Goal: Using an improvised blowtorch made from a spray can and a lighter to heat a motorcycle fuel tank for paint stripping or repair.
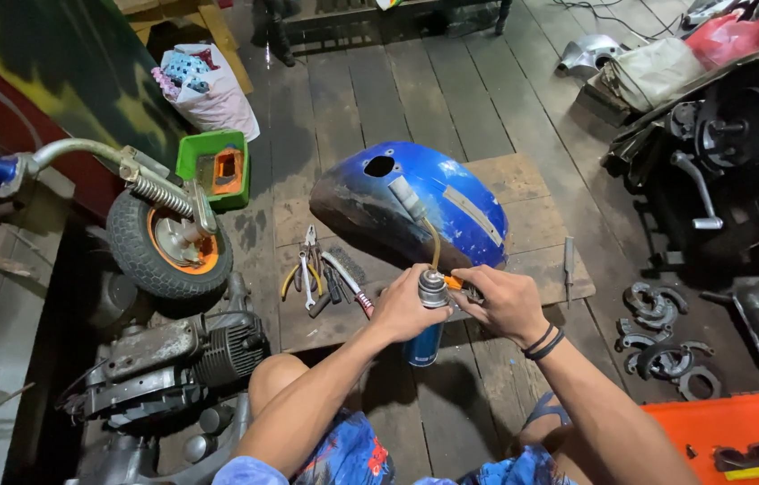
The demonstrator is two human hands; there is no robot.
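Both hands are on the torch head (433,287) atop the blue gas can (424,343), standing on the floor at the board's near edge. Left hand (403,305) wraps the head, right hand (507,304) pinches the orange knob (453,282), so looks like the fitting/valve step; next bit probably wants a steady can and a gentle twist

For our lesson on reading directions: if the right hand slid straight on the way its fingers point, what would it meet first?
The right hand points left, so it would probably meet the torch head on the blue can, then the left hand; depth is unclear.

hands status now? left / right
Left hand: closed around the top of the blue gas canister.
Right hand: fingers pinched at the torch head on the canister; exact grip unclear.
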